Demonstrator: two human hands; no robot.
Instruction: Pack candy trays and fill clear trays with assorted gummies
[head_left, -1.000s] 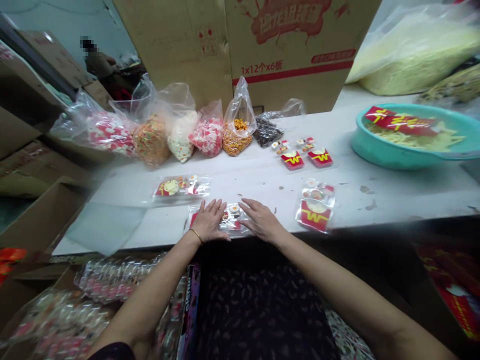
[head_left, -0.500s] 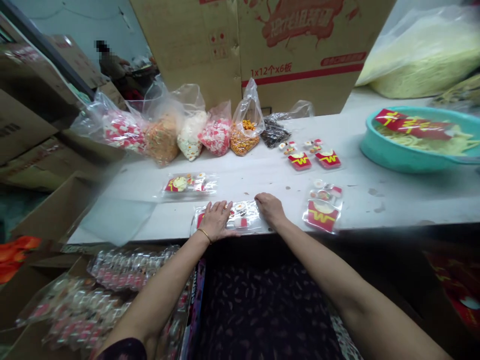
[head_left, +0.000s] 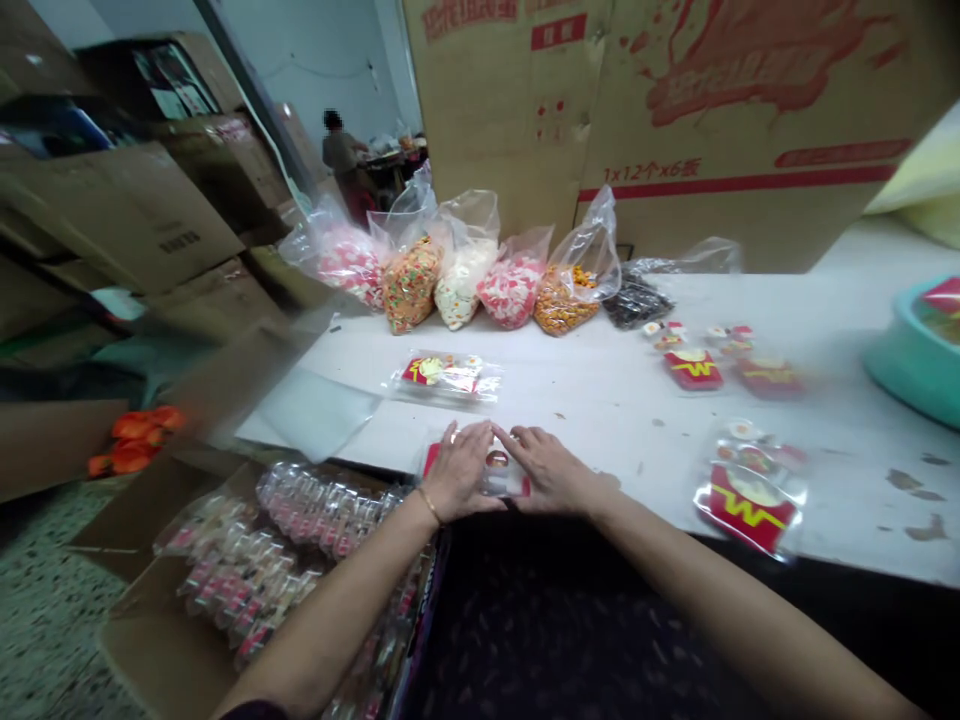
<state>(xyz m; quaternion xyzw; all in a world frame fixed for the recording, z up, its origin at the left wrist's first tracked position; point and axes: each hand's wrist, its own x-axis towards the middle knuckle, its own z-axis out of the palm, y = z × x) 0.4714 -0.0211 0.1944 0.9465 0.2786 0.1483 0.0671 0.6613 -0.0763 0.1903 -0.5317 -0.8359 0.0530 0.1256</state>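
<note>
A flat clear plastic packet (head_left: pixel 496 482) lies at the front edge of the white table, with red and white pieces and a small round piece inside. Across its left part rests my left hand (head_left: pixel 463 474), fingers stretched and thumb apart. My right hand (head_left: pixel 553 474) covers the right end, its fingers also extended and the thumb spread towards the table edge. Both hands' fingertips nearly meet at the top of the packet. Behind them lies another filled packet (head_left: pixel 448 376). To the right is a packet with a red fries-box piece (head_left: pixel 752 508).
Several bags of small coloured pieces, such as the orange one (head_left: pixel 568 300), line the back before a large carton (head_left: pixel 697 220). Flat clear sleeves (head_left: pixel 319 412) lie at left. An open carton (head_left: pixel 161 640) of filled packets stands below. A turquoise basin (head_left: pixel 904 355) is at right.
My right hand has gone from a closed grip at the packet's right end to lying flat over it, closer to my left hand. The view has swung left.
</note>
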